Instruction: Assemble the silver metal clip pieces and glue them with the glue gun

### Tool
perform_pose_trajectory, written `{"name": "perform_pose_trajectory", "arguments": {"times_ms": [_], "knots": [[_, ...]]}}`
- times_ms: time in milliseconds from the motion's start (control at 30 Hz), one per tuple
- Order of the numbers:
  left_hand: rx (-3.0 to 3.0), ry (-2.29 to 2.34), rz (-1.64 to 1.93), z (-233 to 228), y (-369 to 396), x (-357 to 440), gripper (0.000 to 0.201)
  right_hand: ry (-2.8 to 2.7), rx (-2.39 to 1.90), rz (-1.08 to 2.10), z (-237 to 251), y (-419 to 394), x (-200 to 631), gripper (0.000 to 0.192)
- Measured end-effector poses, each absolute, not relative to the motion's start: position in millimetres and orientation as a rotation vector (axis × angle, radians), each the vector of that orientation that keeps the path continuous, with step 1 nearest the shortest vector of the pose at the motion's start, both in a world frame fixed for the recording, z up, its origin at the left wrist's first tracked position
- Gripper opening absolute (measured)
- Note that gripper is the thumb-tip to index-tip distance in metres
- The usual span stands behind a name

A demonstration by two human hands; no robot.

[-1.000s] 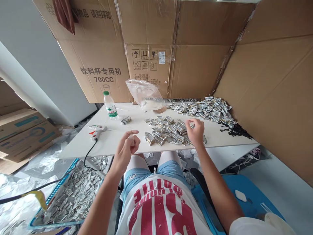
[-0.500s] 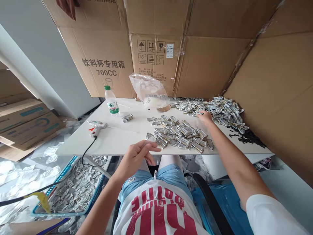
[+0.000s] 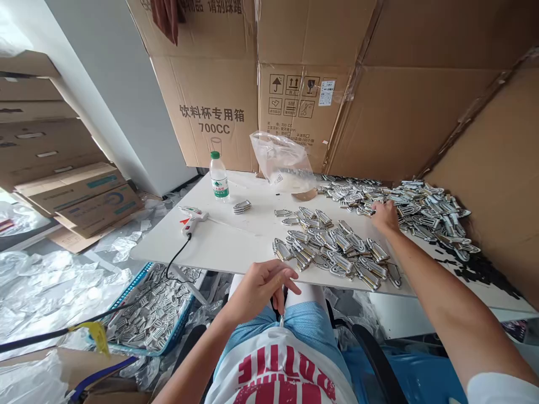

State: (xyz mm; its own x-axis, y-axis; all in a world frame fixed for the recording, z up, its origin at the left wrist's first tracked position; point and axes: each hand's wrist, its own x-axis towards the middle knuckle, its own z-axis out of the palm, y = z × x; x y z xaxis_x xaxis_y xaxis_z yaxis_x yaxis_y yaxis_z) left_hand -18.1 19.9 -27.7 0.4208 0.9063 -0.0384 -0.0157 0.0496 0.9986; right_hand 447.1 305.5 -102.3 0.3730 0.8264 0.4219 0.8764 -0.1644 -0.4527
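Cardboard: flattened boxes [image 3: 210, 112] stand upright behind the table [image 3: 236, 247], probably set there as a screen round the work.
Landmark: the white table; every place below is told from it.
Basket: a blue-rimmed basket [image 3: 147, 314] sits on the floor below the table's left front corner, full of silver clips, low and close by the person's left side, likely so clips can be dropped into it.
Glue gun: a white glue gun [image 3: 192, 216] lies on its side near the table's left edge, its black cord running over the front edge down to the floor; no hand is on it.
Bottle: a water bottle [image 3: 219, 177] with a green cap stands upright at the table's back left, clear of the working middle.
Small stack: a few clips [image 3: 242, 207] lie in a neat stack just right of the bottle, set apart from the rest.
Plastic bag: a clear plastic bag [image 3: 283, 163] sits open at the table's back middle, against the cardboard.
Left hand: the left hand [image 3: 261, 286] hangs just off the table's front edge, over the lap, fingers loosely curled and holding nothing that shows.
Near clips: a spread of silver clips [image 3: 337, 247] lies at the table's front middle, within easy reach.
Right hand: the right hand [image 3: 385, 216] reaches to the table's back right, fingers bent down into the pile; I cannot tell whether they grip a clip.
Pile: the big pile [image 3: 421, 205] of silver clips covers the table's back right.
Black bits: small black pieces [image 3: 484, 269] lie scattered at the table's right edge.
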Motion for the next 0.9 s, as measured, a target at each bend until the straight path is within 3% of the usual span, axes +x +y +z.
{"name": "perform_pose_trajectory", "arguments": {"times_ms": [100,200,367,633,733,900], "knots": [[1.348,0.880,0.853,-26,19,-19,0.042,-1.472,-2.042,-0.099,-94,298,443,0.007],[1.374,0.873,0.838,-24,18,-20,0.043,-1.463,-2.034,-0.087,-82,290,436,0.019],[1.456,0.892,0.838,-17,19,-22,0.045,-1.392,-1.928,-0.109,-56,260,423,0.017],[1.627,0.854,0.769,-11,9,-13,0.048,-1.452,-1.490,-0.146,-32,95,365,0.016],[1.651,0.848,0.728,-7,-1,-7,0.049,-1.477,-1.136,0.067,-26,37,333,0.012],[1.630,0.785,0.707,-2,-7,2,0.048,-1.269,-0.974,0.533,-24,5,302,0.018]]}}
